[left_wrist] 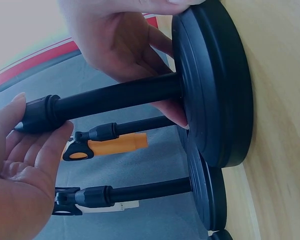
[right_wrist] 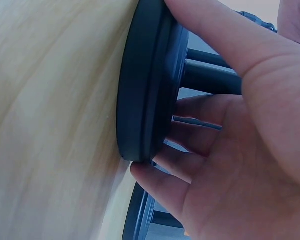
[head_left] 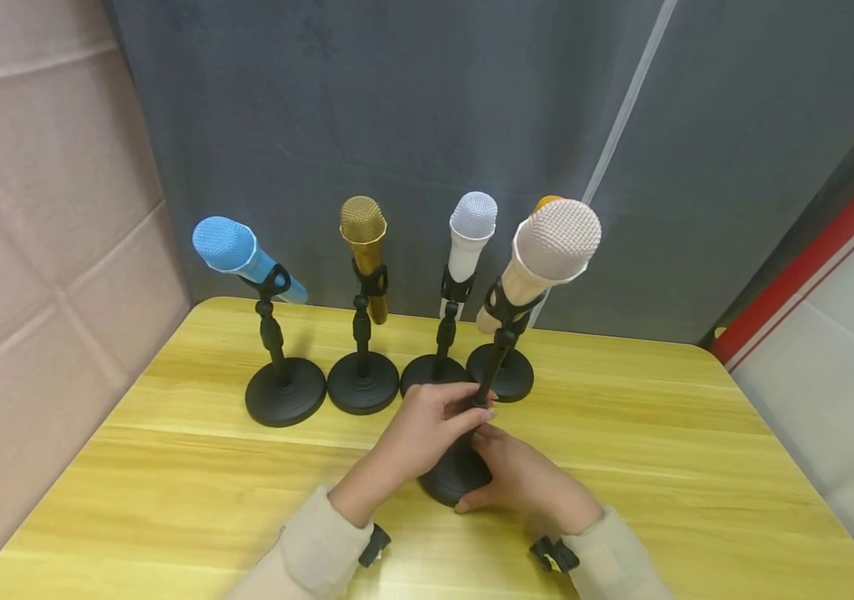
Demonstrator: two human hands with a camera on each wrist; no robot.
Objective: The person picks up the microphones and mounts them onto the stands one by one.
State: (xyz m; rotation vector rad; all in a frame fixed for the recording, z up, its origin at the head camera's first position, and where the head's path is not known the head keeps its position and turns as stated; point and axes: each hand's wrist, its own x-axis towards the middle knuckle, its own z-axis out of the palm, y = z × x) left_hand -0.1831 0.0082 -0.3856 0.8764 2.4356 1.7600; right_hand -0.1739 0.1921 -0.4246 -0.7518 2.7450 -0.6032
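Observation:
A cream microphone (head_left: 557, 242) sits in the clip of a black desk stand, tilted up to the right. My left hand (head_left: 419, 429) grips the stand's pole; the left wrist view shows thumb and fingers around its collar (left_wrist: 40, 114). Lower down, my right hand (head_left: 524, 475) holds the round base (left_wrist: 212, 90) by its edge. In the right wrist view its thumb lies on one side of the base (right_wrist: 147, 95) and its fingers reach the other side. Whether the base touches the table fully, I cannot tell.
Behind stand a blue microphone (head_left: 224, 244), a gold microphone (head_left: 362, 221) and a white microphone (head_left: 473, 217) on black stands. An orange microphone (head_left: 547, 201) is mostly hidden by the cream one. The wooden table (head_left: 659, 467) meets a grey curtain (head_left: 397, 100) at the back.

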